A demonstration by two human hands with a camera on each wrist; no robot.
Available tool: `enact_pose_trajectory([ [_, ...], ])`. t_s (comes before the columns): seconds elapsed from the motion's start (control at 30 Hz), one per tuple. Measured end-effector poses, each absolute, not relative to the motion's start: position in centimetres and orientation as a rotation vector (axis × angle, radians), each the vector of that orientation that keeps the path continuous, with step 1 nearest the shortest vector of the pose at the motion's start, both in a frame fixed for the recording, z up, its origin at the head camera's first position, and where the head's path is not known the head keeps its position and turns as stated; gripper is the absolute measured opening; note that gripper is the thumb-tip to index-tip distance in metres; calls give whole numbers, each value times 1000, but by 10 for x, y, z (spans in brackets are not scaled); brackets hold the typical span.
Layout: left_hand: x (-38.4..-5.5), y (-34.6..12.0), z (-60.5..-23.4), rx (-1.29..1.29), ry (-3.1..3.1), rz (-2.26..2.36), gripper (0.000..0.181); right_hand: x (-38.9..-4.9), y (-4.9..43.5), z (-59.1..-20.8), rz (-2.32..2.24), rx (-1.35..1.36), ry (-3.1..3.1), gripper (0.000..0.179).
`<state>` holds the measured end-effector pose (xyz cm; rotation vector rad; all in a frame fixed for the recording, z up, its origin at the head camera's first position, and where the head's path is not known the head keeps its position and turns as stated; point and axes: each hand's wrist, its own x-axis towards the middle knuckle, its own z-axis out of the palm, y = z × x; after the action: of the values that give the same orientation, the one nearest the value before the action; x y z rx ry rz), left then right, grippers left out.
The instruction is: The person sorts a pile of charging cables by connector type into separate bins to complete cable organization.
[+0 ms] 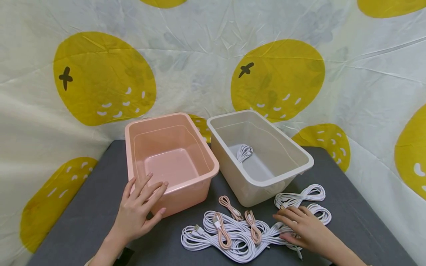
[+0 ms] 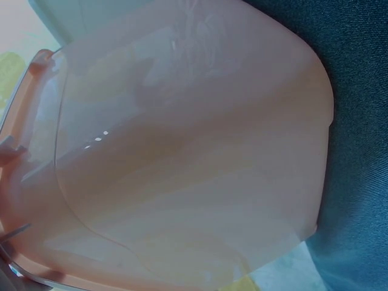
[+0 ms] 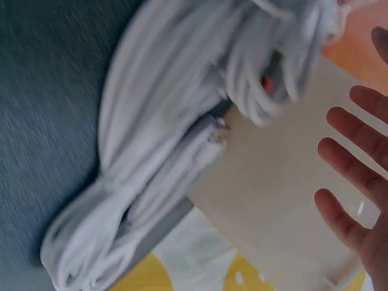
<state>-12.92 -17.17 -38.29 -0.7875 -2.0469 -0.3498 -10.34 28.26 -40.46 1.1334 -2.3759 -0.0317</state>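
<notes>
My left hand [image 1: 138, 207] is at the front left corner of a pink plastic bin [image 1: 189, 197], fingers spread over its rim. The bin's wall [image 2: 182, 151] fills most of the left wrist view. My right hand [image 1: 306, 229] hovers over or lightly touches a pile of bundled white cables [image 1: 241, 253]; contact is hard to tell. In the right wrist view its fingers [image 3: 354, 167] are extended and apart, holding nothing, beside white cable bundles [image 3: 163, 79]. Three small pink cables [image 1: 223, 236] lie on or beside the pile. Some cable is hidden under my right hand.
A beige bin [image 1: 259, 192] stands right of the pink one, with a white cable bundle [image 1: 244, 152] inside. More looped white cable [image 1: 314, 193] lies by its front right corner. A dark cloth [image 1: 83, 218] covers the table; a patterned curtain [image 1: 196, 74] hangs behind.
</notes>
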Motion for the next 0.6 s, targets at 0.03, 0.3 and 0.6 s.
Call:
enact_pose_trajectory([
  [0.03,-129,-172,-383,-788,-2047,-351,52,-103,282,-407,-34,1145,-2385,43],
  [0.3,-129,-171,-383,-791,-2046,-355,52,-104,278,-423,10,1231,-2373,43],
  [0.6,-129,-170,-382,-789,-2053,-352,52,-104,273,-435,-22,1286,-2364,39],
])
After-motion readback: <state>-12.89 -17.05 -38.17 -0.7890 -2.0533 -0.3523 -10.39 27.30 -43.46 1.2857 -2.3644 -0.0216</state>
